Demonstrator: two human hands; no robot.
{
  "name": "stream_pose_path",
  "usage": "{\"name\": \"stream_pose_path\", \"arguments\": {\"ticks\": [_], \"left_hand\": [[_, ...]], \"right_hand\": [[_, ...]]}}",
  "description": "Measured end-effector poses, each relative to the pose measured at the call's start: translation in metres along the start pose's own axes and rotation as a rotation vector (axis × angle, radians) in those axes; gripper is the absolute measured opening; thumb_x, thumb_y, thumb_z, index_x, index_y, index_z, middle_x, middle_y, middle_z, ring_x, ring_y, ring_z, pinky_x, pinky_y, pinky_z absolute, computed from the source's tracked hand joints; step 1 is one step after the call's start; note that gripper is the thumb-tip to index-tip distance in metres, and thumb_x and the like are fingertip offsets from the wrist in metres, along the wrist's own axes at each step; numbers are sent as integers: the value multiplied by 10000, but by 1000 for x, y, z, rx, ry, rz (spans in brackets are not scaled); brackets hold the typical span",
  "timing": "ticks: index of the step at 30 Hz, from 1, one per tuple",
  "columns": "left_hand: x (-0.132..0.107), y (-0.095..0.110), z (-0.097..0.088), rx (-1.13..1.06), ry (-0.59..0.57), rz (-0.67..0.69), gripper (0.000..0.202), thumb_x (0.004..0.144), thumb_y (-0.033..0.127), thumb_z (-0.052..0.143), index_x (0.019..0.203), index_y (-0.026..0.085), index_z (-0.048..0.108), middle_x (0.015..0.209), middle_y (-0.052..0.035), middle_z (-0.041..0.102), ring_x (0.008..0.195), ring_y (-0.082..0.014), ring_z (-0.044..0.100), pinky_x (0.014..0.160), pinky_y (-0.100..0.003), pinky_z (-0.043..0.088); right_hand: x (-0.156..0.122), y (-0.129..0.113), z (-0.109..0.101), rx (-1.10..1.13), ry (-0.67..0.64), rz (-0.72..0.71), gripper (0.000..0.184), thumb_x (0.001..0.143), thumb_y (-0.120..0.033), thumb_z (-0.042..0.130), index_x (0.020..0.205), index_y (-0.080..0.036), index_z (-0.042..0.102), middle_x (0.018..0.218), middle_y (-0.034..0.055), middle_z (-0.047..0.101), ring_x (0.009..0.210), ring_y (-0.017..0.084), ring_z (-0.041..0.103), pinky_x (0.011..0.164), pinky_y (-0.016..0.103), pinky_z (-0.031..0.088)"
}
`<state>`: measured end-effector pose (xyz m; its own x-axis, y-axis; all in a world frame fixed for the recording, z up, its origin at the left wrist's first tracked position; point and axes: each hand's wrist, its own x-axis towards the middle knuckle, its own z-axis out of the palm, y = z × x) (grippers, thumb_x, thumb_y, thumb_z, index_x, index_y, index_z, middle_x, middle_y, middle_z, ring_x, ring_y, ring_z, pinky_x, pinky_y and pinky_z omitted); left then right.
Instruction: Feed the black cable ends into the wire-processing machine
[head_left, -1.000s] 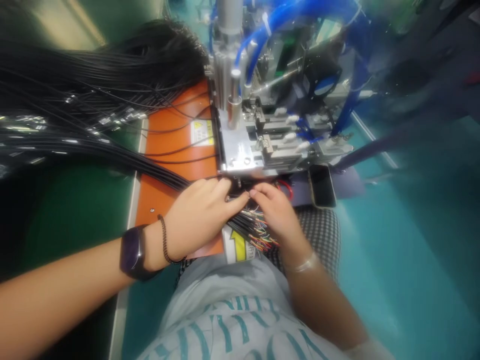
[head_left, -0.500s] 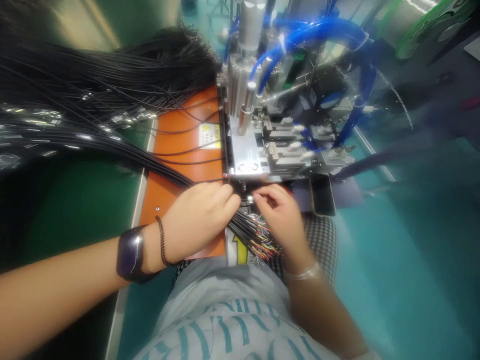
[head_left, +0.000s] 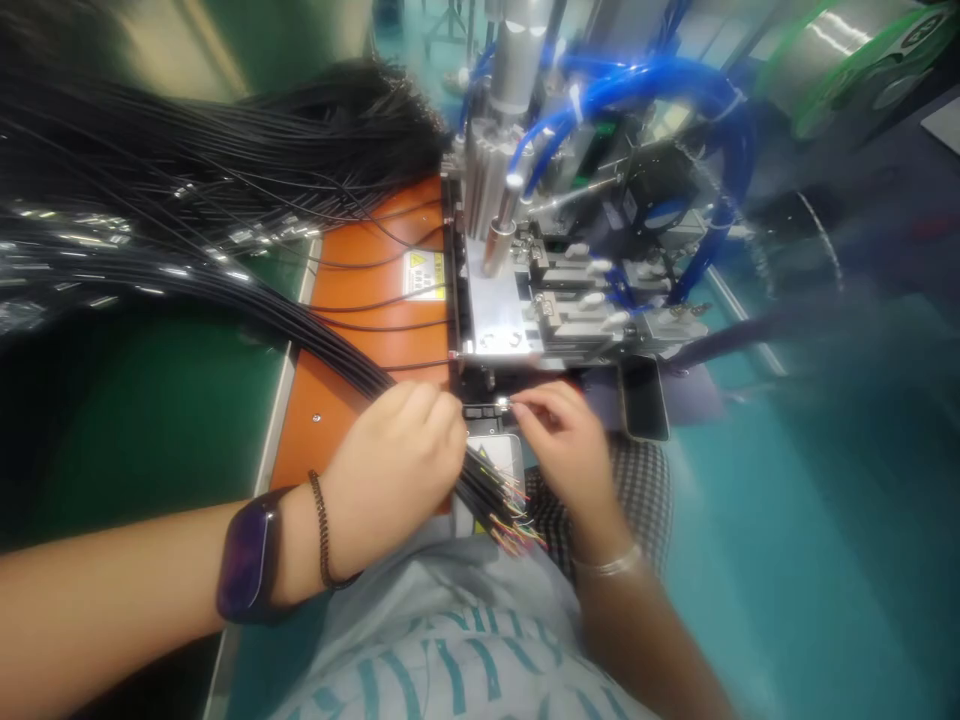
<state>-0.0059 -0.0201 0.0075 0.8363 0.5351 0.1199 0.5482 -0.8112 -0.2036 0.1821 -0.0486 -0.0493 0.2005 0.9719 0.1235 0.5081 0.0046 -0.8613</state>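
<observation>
Curled fingers (head_left: 448, 430) of the left hand (head_left: 397, 455) are closed over a bundle of black cables (head_left: 337, 355), which comes in from the left across an orange table (head_left: 330, 400), passes beneath the knuckles and leaves on the other side. There the stripped ends fan out as thin coloured wires (head_left: 514, 525), just past the fist, above the shirt (head_left: 480, 640) and below the right hand (head_left: 566, 440). That hand's thumb and forefinger come together at a small shiny piece (head_left: 502, 404) by the near edge of a metal machine (head_left: 495, 310), between the two hands; whether they grip it cannot be told, as it is too small and bright. Its other fingers are bent inward. Several single cables (head_left: 375, 325) cross the table to the machine's left side, beside a warning label (head_left: 424, 275). A larger heap of black cables (head_left: 300, 125) lies beyond, well apart from both hands. Blue hoses (head_left: 660, 80) arch over the machine, and a phone (head_left: 643, 398) lies near the right hand. A dark watch (head_left: 249, 555) and a beaded bracelet (head_left: 322, 530) circle the left wrist.
</observation>
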Motion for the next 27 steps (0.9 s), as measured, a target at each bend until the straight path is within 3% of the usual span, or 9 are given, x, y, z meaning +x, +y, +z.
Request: {"name": "stream_pose_path", "arguments": {"ticks": [4, 10, 12, 15, 17, 27], "left_hand": [[1, 0, 3, 24, 1, 8, 145, 769, 115, 509, 877, 114, 605, 685, -55, 529, 643, -232, 511, 555, -348, 406], [3, -3, 4, -35, -53, 8, 119, 755, 123, 511, 854, 121, 577, 704, -60, 536, 661, -239, 521, 571, -350, 413], [3, -3, 4, -41, -50, 7, 104, 759, 116, 502, 836, 127, 571, 712, -62, 543, 665, -235, 524, 578, -347, 415], [2, -2, 3, -56, -59, 9, 75, 754, 115, 507, 800, 138, 561, 705, -57, 542, 650, -227, 521, 574, -346, 416], [2, -2, 3, -72, -72, 9, 62, 742, 113, 519, 783, 142, 556, 698, -55, 540, 646, -227, 522, 574, -349, 418], [6, -19, 7, -181, -74, -57, 84, 765, 103, 536, 817, 151, 582, 776, -70, 598, 743, -231, 557, 650, -367, 457]], "right_hand": [[-3, 5, -1, -69, -21, -110, 114, 850, -208, 557, 806, -209, 663, 808, 24, 604, 770, 164, 562, 655, 278, 451], [-5, 2, -11, -134, 10, -144, 149, 822, -208, 614, 966, -234, 639, 919, 39, 598, 812, 178, 568, 676, 306, 478], [-9, -3, -18, -158, -50, -261, 219, 825, -186, 613, 1031, -260, 626, 936, 38, 604, 839, 182, 571, 707, 319, 483], [-16, -9, -24, -157, -244, -526, 372, 839, -128, 585, 1160, -316, 590, 954, 30, 629, 866, 179, 573, 756, 334, 483], [-20, -10, -24, -123, -289, -607, 397, 851, -102, 561, 1178, -324, 587, 937, 25, 645, 848, 176, 572, 756, 340, 483], [-10, -7, -12, -31, -197, -567, 272, 867, -146, 558, 1093, -279, 628, 916, 40, 671, 844, 188, 591, 755, 363, 490]]}}
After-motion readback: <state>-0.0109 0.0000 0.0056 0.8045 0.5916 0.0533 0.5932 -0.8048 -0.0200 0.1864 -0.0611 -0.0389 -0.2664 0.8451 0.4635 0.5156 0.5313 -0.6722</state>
